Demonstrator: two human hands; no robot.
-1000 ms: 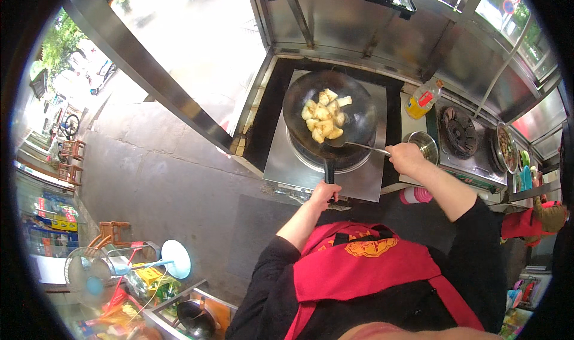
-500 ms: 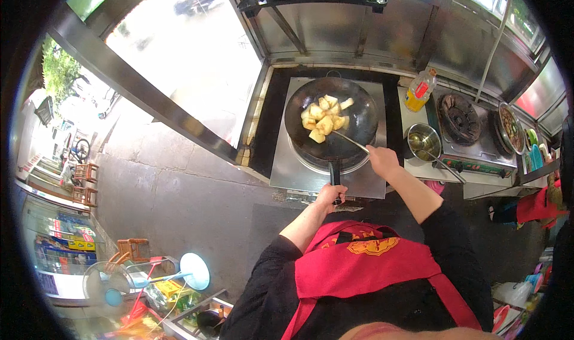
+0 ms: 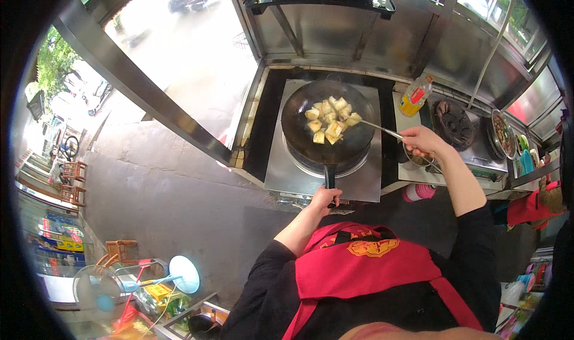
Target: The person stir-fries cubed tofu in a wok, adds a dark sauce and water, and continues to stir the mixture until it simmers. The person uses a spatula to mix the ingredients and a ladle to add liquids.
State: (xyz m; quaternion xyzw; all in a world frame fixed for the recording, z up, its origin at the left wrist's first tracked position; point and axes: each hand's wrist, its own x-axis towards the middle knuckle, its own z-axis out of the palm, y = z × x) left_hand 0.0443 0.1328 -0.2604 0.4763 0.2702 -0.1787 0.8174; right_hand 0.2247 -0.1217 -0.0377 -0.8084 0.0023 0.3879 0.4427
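A dark wok (image 3: 299, 142) rests on a round burner in a steel cooktop (image 3: 275, 175). My left hand (image 3: 326, 201) is wrapped around its black handle (image 3: 329, 175). Pale yellow, potato-like chunks (image 3: 327, 124), some with browned sides, lie in the middle of the wok. Closed round the end of a long-handled metal cooking utensil (image 3: 379, 127), my right hand (image 3: 426, 142) is out past the wok's right rim. The utensil reaches over that rim to the chunks at the right, and its head cannot be made out clearly.
Partly behind my right hand stands a metal pot (image 3: 405, 159). An oil bottle (image 3: 415, 96), a second burner (image 3: 452, 124) and a pan of food (image 3: 503, 133) are at the right. A shelf (image 3: 320, 2) hangs above. A person in red (image 3: 529, 210) is at far right.
My right hand has moved right and slightly away with the utensil, drawing it toward the wok's right side. The chunks have shifted and show more browned faces. My left hand keeps its hold.
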